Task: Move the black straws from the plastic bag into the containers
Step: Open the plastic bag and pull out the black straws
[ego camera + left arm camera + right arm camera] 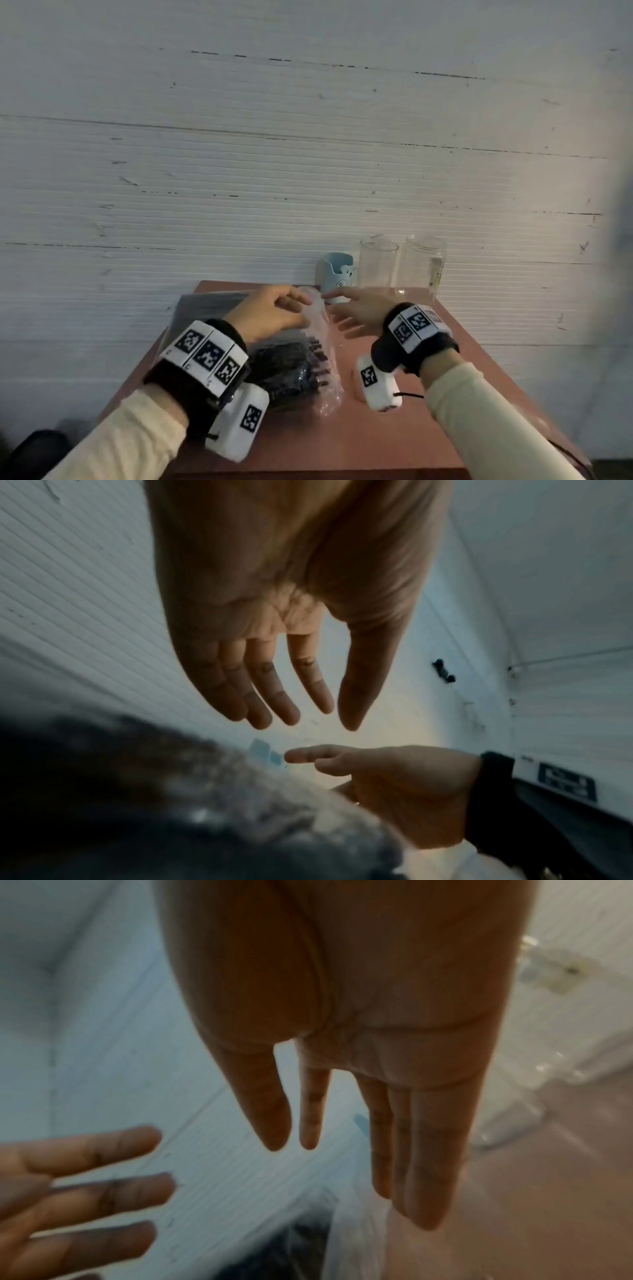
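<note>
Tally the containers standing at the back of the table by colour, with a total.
Clear containers: 2, a tall cup and a jar
Light blue containers: 1, a bear-print cup
Total: 3

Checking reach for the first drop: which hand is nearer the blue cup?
Right. The right hand has its fingertips just in front of the blue cup; the left hand lies farther left, over the plastic bag.

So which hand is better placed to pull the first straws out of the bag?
Probably the right hand: it hovers open beside the bag's clear open end, nearest the containers. The left hand is over the bag, suited to steadying it.
</note>
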{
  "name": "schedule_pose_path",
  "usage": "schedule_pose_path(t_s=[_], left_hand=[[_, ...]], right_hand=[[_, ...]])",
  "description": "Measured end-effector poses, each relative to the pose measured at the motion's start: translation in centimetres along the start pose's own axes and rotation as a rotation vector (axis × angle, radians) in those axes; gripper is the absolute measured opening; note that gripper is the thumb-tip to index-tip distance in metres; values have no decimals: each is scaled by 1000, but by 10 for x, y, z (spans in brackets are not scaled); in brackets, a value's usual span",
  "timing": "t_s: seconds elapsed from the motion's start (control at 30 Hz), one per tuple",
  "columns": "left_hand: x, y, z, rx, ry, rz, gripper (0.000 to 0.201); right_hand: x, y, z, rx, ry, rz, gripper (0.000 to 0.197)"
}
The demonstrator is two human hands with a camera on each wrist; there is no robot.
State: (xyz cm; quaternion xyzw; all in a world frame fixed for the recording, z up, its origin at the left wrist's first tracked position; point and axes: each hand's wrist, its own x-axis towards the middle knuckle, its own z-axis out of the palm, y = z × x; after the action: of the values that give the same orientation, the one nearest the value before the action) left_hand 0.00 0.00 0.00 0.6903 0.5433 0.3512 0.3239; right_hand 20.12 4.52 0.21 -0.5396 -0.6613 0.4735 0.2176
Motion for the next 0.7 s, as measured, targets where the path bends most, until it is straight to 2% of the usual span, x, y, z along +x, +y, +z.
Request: schedule_pose_path(t_s=[0.07, 0.17, 0.33, 0.43, 0.57, 0.7], left_hand=[[7, -2, 4, 24, -25, -52, 36], [11, -10, 9, 86, -100, -117, 50], [9, -12, 12, 89, -155, -150, 63], [6, -5, 11, 82, -159, -135, 68], [5, 7, 4, 88, -126, -71, 73], [8, 15, -1, 31, -50, -11, 73]], right_hand=[[7, -3, 9, -20, -30, 59, 36], [11, -5, 19, -105, -76, 68, 44], [10, 0, 20, -161, -2, -4, 36], [5, -2, 18, -150, -7, -35, 29], [-10, -20, 18, -191, 2, -172, 43], [-23, -37, 20, -125, 9, -295, 43]])
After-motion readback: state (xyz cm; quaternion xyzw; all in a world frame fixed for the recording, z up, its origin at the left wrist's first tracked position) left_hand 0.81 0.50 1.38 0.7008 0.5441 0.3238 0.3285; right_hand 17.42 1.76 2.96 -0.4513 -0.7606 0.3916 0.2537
